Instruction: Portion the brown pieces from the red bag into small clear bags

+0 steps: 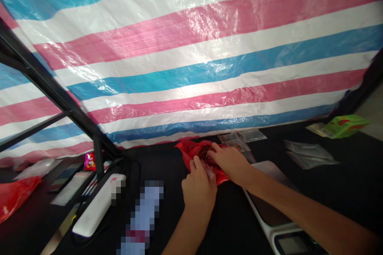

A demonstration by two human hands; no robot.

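My left hand (pixel 199 187) pinches the edge of a small clear plastic bag (pixel 209 170) between thumb and fingers. My right hand (pixel 230 163) reaches in from the right, its fingers curled over a dark reddish lump (pixel 206 156). The lump, possibly food, sits in the mouth of the clear bag, and its exact shape is partly hidden by my fingers. A crumpled red plastic bag (pixel 191 152) lies bunched beneath and behind both hands on the black table top (pixel 338 195).
A white power strip (pixel 95 207) and a pixelated bottle (pixel 143 219) lie left of my hands. A digital scale (pixel 269 203) sits under my right forearm. Several clear zip bags (pixel 309 154) and a green package (pixel 344 126) lie beyond. A striped tarp (pixel 191 55) and black metal frame (pixel 50 87) stand behind.
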